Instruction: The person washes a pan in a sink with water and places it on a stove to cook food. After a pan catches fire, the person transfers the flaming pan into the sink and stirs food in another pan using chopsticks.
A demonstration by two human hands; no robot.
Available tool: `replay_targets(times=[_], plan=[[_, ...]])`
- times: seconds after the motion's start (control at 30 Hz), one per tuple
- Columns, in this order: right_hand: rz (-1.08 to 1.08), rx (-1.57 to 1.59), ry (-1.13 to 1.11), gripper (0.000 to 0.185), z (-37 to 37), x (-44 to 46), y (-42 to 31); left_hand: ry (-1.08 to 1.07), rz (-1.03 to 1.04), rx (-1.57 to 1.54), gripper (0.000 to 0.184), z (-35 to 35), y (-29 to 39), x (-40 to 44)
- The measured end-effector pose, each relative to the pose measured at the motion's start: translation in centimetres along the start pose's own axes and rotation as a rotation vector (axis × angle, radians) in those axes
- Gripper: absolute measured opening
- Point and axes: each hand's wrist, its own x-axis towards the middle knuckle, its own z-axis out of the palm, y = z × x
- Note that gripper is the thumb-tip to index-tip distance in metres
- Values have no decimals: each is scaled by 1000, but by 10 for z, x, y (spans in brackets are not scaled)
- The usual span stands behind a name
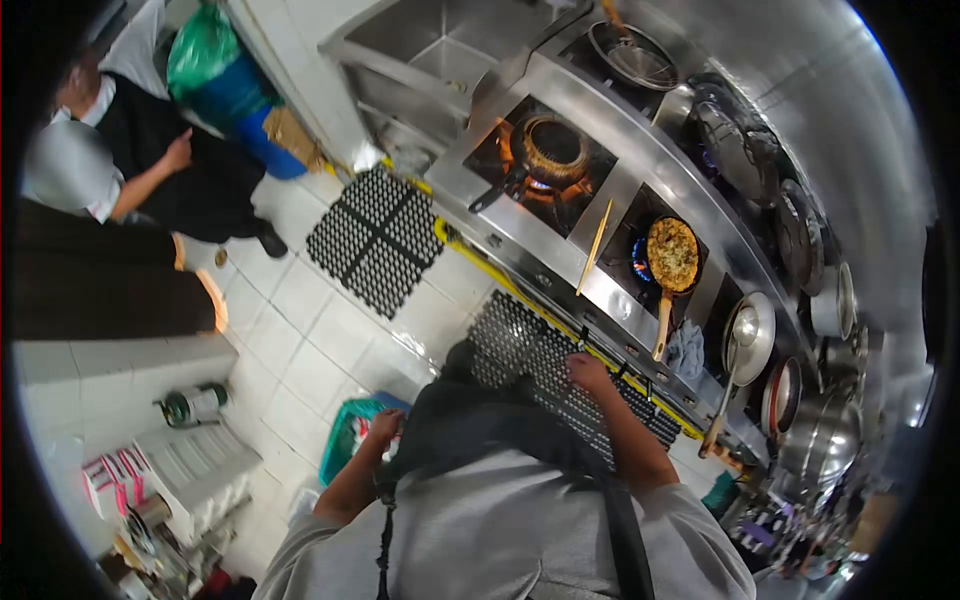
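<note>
My left hand (386, 428) hangs at my side near a green-lined bin (350, 420), its fingers curled and small; what it holds, if anything, is unclear. My right hand (587, 372) is curled in front of the stove's front edge, below a pair of chopsticks (595, 247) lying on the steel rim. Beyond it a pan of browned food (673, 254) sits over a blue flame, its wooden handle (663, 325) towards me. A dark pan (548, 150) stands over orange flames on the neighbouring burner.
A grey cloth (686, 350) and a wok with a ladle (748, 338) are to the right on the stove (620, 290). Black mats (375, 240) lie on the tiled floor. Another person (170, 170) in a dark apron stands at upper left, near a sink (440, 60).
</note>
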Motion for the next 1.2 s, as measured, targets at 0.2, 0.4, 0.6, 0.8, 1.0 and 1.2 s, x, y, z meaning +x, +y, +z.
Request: replay_targets(times=[0.2, 0.4, 0.6, 0.8, 1.0, 1.2], plan=[[-9, -124, 150, 20, -23, -45, 30, 11, -121, -202, 34, -48, 70, 63], [444, -230, -146, 19, 11, -77, 90, 31, -9, -194, 35, -55, 167, 89], [248, -295, -197, 22, 16, -64, 129, -83, -13, -181, 27, -18, 180, 93], [103, 418, -101, 25, -31, -41, 106, -147, 862, 1000, 27, -10, 130, 94], [68, 1371, -199, 71, -126, -61, 35, -93, 593, 1073, 33, -60, 89, 111], [-145, 1431, -246, 73, -163, -38, -19, 41, 588, 1107, 38, -118, 96, 116]])
